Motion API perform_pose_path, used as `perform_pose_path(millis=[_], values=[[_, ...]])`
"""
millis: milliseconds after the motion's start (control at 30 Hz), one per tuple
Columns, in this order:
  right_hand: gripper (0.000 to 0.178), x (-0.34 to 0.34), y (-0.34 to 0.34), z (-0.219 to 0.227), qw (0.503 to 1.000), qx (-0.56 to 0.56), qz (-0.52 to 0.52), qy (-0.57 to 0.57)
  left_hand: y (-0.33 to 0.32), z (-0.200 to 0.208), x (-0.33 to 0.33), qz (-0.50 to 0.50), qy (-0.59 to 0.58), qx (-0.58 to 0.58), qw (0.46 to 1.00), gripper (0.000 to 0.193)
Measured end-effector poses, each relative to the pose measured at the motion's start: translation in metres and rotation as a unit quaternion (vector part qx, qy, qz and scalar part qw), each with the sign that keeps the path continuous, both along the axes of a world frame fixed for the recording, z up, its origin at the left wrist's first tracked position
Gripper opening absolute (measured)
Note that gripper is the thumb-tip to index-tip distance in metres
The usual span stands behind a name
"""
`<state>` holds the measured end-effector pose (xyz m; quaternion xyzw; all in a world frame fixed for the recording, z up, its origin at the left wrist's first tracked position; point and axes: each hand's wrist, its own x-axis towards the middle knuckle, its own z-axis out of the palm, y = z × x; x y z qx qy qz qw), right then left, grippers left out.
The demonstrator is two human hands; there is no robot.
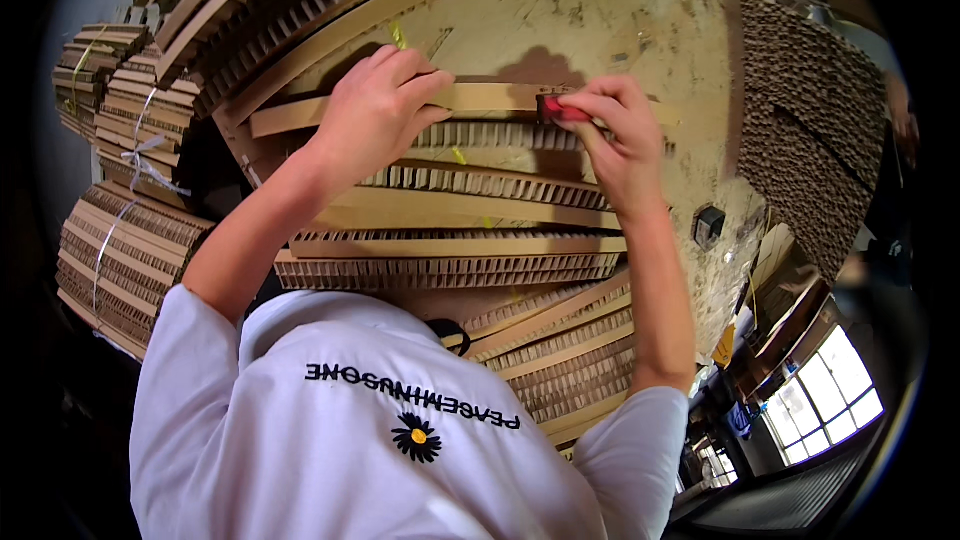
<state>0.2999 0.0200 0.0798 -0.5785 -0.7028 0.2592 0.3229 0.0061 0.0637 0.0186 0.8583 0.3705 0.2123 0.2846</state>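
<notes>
My left hand [375,105] presses down on the top honeycomb cardboard strip [490,98], fingers curled over its far edge. My right hand [610,130] pinches a small red tool [558,110] against the same strip near its right part. The strip lies on top of a stack of long brown honeycomb cardboard strips [450,260] in front of my chest. My white shirt [380,430] fills the lower part of the view.
Tied bundles of cardboard strips [125,230] stand at the left. More long strips [300,0] lie across the top. A worn work surface [620,10] stretches beyond my hands, and a honeycomb cardboard panel [810,120] leans at the right. A small dark box [708,225] sits on the surface. Windows [825,390] show at the lower right.
</notes>
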Motion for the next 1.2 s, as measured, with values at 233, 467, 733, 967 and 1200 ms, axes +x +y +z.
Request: perform_pose_path(millis=[233, 467, 733, 967, 1200], values=[[0.019, 0.035, -0.036, 0.030, 0.967, -0.003, -0.146, 0.211, 0.065, 0.069, 0.005, 0.112, -0.017, 0.300, 0.947, 0.040], [0.018, 0.033, -0.057, -0.015, 0.975, -0.071, -0.135, 0.165, -0.047, -0.005, 0.051, 0.001, -0.002, 0.029, 1.000, 0.029], [0.022, 0.037, -0.056, -0.019, 0.993, -0.086, -0.061, 0.052, -0.047, -0.017, 0.049, 0.002, 0.013, 0.019, 1.000, 0.026], [0.022, 0.035, -0.052, -0.029, 0.994, -0.072, -0.058, 0.051, -0.046, -0.016, 0.049, -0.005, 0.000, 0.005, 1.000, 0.024], [0.022, 0.035, -0.046, -0.034, 0.998, -0.030, -0.015, -0.060, -0.047, -0.019, 0.047, -0.002, -0.010, -0.008, 1.000, 0.025]])
